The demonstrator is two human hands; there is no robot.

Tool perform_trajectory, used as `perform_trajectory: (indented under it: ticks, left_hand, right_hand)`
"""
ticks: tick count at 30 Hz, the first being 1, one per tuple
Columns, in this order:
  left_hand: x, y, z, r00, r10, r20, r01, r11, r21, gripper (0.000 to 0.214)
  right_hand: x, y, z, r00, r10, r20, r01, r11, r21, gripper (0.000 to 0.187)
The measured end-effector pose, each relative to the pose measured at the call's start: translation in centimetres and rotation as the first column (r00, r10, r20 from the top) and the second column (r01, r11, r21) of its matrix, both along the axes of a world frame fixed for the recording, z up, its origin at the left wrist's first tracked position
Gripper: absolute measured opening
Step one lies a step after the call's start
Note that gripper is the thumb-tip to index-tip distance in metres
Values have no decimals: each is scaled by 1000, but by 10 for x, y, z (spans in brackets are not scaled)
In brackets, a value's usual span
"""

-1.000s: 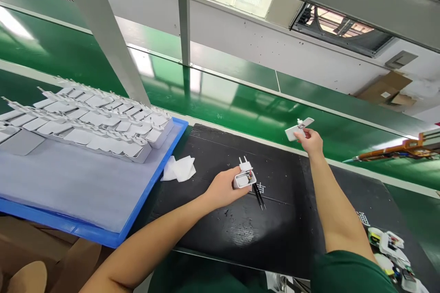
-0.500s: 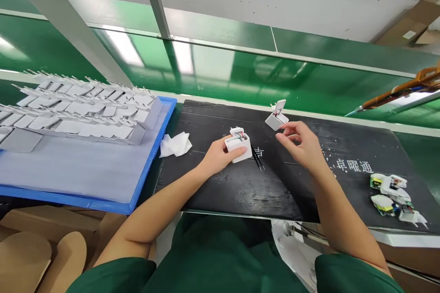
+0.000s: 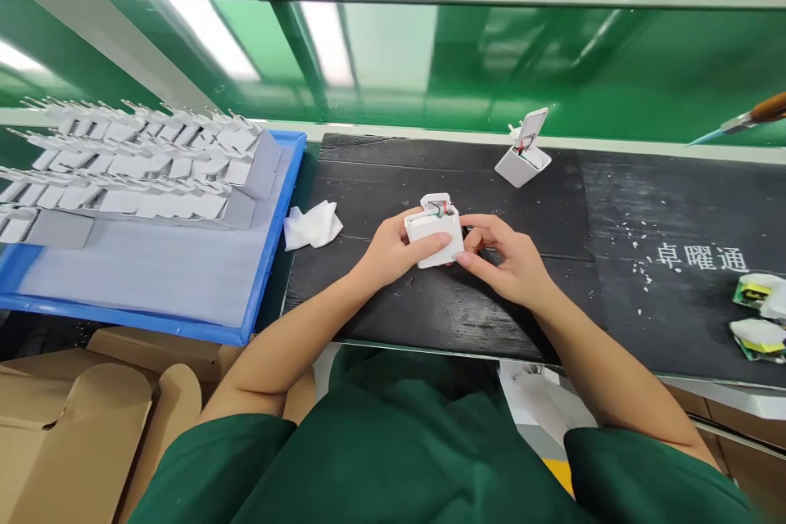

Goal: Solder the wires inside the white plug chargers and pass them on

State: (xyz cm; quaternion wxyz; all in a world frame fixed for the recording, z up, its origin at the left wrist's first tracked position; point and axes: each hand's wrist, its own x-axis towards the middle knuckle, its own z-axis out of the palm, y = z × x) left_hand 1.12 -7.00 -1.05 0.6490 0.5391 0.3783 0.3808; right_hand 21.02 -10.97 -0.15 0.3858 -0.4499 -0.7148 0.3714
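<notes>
My left hand (image 3: 396, 247) is closed around a white plug-in charger housing (image 3: 435, 239), its thumb across the front face. The housing's lid stands up at the back, and red and green wires show in the gap. On the right side of the same housing, my right hand (image 3: 504, 255) grips the edge with thumb and forefinger, its other fingers curled. Something small and dark shows between the housing and the right fingers; I cannot make out what it is. A second white charger (image 3: 519, 168), lid up and wires visible, stands apart toward the back of the mat.
A blue tray (image 3: 244, 326) at left carries rows of white chargers (image 3: 147, 168) with pins up. Beside it lies a crumpled white cloth (image 3: 313, 225). Circuit boards (image 3: 760, 340) and white crumbs are on the black mat (image 3: 657, 327) at right. An orange-handled tool (image 3: 746, 119) hangs at far right.
My right hand has left the area beside the rear charger and come left to the housing in my left hand. The view has tilted down and shifted.
</notes>
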Motion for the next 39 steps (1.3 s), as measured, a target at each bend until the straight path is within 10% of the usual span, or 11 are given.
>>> perform_trajectory:
  ticks: [39]
  left_hand:
    - [-6,0,3,941,-243,-235,258,965,39,58]
  right_hand:
    - [3,2,-1,986,5,166,6,998,-66,27]
